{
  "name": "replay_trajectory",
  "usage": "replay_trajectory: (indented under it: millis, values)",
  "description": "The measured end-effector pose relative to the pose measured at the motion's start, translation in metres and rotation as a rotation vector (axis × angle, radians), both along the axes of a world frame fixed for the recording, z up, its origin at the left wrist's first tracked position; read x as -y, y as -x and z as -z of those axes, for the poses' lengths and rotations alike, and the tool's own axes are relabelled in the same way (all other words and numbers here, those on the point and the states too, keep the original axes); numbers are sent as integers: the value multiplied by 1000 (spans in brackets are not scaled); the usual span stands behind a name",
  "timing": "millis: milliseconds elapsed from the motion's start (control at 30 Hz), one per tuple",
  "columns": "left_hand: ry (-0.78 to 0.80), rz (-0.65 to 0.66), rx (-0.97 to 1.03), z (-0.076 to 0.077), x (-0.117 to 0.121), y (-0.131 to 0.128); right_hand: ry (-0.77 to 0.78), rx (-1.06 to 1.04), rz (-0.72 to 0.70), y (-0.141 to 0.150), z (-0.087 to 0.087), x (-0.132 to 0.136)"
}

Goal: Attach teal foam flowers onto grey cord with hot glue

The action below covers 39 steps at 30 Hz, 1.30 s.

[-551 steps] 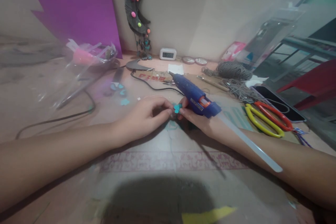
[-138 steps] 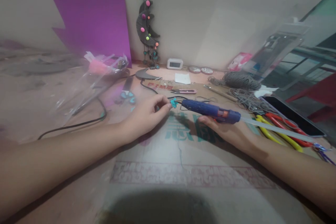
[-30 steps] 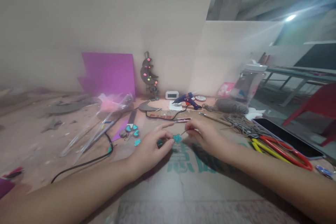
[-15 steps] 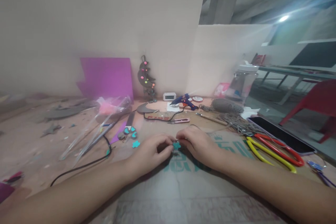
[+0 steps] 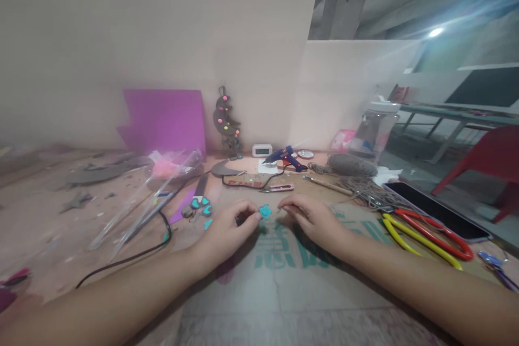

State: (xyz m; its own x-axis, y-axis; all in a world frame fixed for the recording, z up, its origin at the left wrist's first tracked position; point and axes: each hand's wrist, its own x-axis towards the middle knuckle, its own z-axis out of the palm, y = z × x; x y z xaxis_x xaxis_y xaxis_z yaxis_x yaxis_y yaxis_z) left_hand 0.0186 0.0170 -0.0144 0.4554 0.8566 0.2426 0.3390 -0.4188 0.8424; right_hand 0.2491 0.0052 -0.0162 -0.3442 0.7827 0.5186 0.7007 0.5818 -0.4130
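Observation:
A small turquoise flower cutout is pinched between the thumb and finger of my left hand, above the printed cardboard. My right hand is just to the right, apart from the flower, with its fingertips drawn together in a pinch; whether something tiny sits in them is hidden. Left of my left hand lies a second turquoise cutout, partly covered by the hand. Close by are several grey pieces with turquoise shapes. A pink-handled thread snipper lies beyond both hands.
At the back stand a blue glue gun, a small digital clock and a decorated moon ornament. To the right lie a phone, red-and-yellow-handled pliers and grey yarn. A black cable curves at the left.
My hands have moved apart. The turquoise flower has come away from the right fingertips, staying in my left hand and shifting slightly left and up.

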Motion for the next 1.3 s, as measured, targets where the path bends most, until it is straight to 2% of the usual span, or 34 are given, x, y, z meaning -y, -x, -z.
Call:
replay_trajectory:
  millis: [100, 267, 400, 567, 633, 700, 867, 1100, 1300]
  values:
    - [36, -13, 16, 2, -2, 0, -94, -1, -43, -1, -1, 5]
    - [44, -31, 14, 1, -2, 0, -364, 148, -224, 2, -2, 15]
    - [36, -30, 19, 0, -2, 0, -389, 165, -296, 6, -8, 22]
    - [21, -85, 31, 0, -3, 1, -468, 289, -579, 9, -24, 36]
    - [20, -91, 29, -1, -2, 1, -503, 324, -620, 10, -26, 38]
    - [9, -70, 21, -2, -1, 1, -494, 284, -562, 9, -24, 36]
    - [-54, -47, -45, -5, 3, 2, -322, 118, -239, 7, -15, 26]
    - [-127, -24, -135, -11, 7, 0, -204, 127, -139, 11, -18, 25]
    - [-185, 2, -155, -11, 8, 2, -88, 136, -43, 10, -12, 22]
